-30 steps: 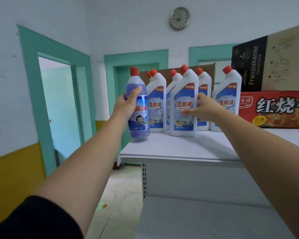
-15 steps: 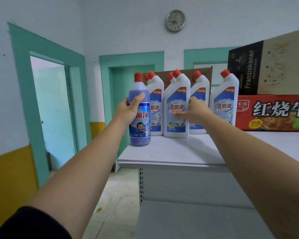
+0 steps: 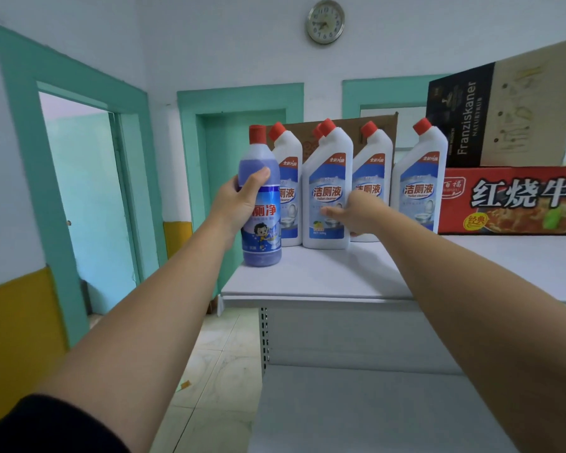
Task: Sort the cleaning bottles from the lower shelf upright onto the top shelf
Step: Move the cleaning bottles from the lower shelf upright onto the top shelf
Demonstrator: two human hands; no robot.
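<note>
Wrapping left fingers (image 3: 258, 178) around purple bottle (image 3: 261, 204); right fingers (image 3: 332, 212) loosely spread, touching white bottle (image 3: 326, 191).

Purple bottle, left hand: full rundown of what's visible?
The purple bottle is translucent plastic filled with violet liquid, with a round red cap and a blue label bearing red-and-white Chinese characters and a cartoon boy. It stands upright at the left front of the top shelf, base at or just on the surface. The left hand is wrapped around its upper body, thumb in front.
</note>
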